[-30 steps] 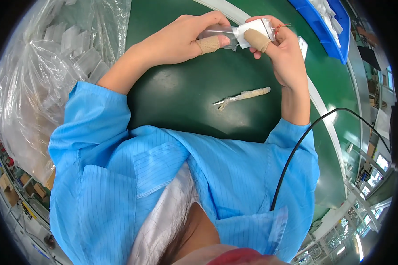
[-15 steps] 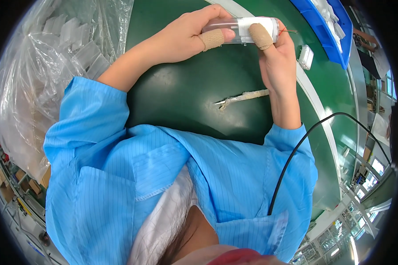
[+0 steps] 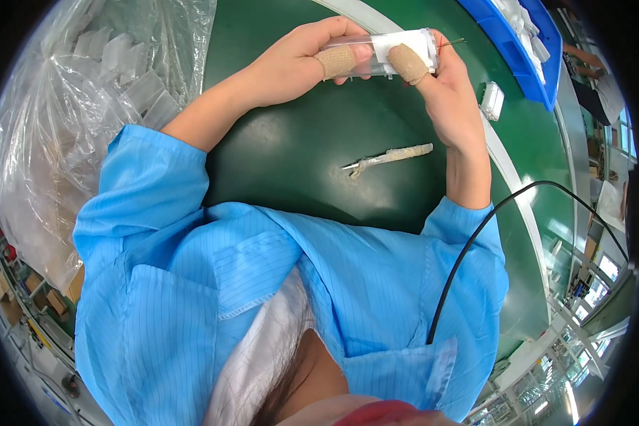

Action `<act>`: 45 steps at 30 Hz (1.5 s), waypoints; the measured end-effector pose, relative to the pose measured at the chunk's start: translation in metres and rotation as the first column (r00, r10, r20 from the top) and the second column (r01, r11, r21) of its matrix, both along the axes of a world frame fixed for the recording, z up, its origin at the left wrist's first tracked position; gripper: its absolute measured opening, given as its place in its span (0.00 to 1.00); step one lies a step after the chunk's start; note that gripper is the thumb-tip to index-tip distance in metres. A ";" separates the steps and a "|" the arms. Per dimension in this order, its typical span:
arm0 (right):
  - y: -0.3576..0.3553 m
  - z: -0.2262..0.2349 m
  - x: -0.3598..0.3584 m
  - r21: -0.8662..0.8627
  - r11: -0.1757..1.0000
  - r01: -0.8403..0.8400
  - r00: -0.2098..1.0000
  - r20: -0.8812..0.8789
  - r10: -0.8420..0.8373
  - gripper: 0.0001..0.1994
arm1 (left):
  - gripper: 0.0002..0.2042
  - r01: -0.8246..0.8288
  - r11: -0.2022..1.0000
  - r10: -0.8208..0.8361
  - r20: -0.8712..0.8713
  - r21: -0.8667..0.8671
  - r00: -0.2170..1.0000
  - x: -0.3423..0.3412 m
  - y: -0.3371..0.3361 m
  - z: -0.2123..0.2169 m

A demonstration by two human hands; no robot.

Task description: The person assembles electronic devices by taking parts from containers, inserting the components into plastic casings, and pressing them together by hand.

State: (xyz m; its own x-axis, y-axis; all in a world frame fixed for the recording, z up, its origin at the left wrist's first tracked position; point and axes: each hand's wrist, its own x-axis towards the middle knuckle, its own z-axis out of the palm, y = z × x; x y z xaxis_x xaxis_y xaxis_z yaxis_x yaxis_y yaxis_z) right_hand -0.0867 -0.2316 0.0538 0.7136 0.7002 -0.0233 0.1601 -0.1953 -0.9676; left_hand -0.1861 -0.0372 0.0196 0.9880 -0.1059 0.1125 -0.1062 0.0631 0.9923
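Your left hand [image 3: 298, 64] and right hand [image 3: 447, 92] both gripped the clear plastic sleeve [image 3: 380, 53] above the green desk [image 3: 298, 163]. Taped tweezers [image 3: 390, 157] lay on the desk just below your right hand.

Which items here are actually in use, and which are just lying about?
In use:
- clear tube with white insert, held by left hand and right hand

Lying about:
- taped tweezers
- plastic bag of parts
- blue tray
- small white part

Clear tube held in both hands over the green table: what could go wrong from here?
The clear tube is pinched only at the taped fingertips of the left hand and right hand, so it might slip and drop. The thin wires at its right end could bend or snag.
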 end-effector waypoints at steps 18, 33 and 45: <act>0.017 -0.030 -0.020 0.553 0.826 0.106 0.613 -0.691 0.383 0.26 | 0.34 -0.169 0.972 0.096 0.384 0.162 0.918 -0.009 -0.008 0.018; -0.033 0.018 -0.026 -0.273 0.839 -0.471 0.759 0.358 0.543 0.31 | 0.39 -0.035 0.906 -0.026 -0.140 -0.422 0.990 -0.006 0.009 0.022; -0.039 0.005 -0.055 -0.409 0.848 -0.336 0.746 0.434 0.505 0.08 | 0.30 -0.047 0.957 0.008 -0.137 -0.285 0.991 0.005 0.012 0.002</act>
